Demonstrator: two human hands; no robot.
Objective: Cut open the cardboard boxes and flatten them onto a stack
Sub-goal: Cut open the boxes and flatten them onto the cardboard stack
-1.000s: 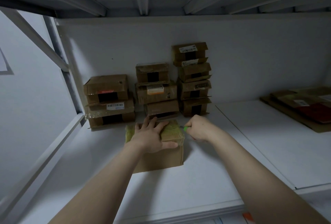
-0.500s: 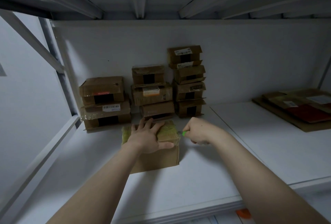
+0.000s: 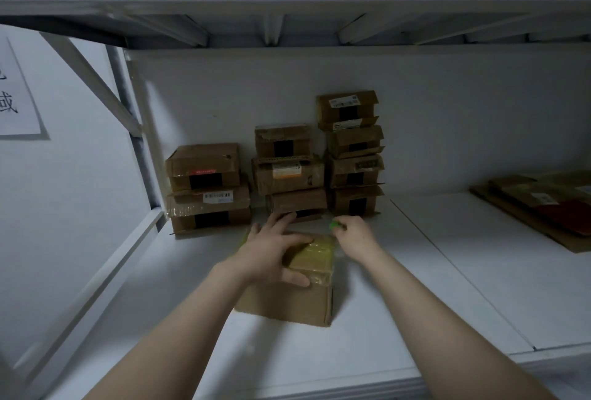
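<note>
Left hand [image 3: 271, 255] presses flat on the box [image 3: 287, 303]; right hand [image 3: 355, 236] grips a green cutter [image 3: 335, 225] at its upper-right corner.

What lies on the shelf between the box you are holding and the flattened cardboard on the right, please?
Head view: only bare shelf, crossed by a panel seam, separates box and flattened cardboard.

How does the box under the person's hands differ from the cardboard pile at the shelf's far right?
The box stands closed and full-height; the cardboard pile lies flattened. The left hand presses on the box and the right hand holds a green cutter at its far edge; the pile lies untouched. Both are brown cardboard on the white shelf.
</note>
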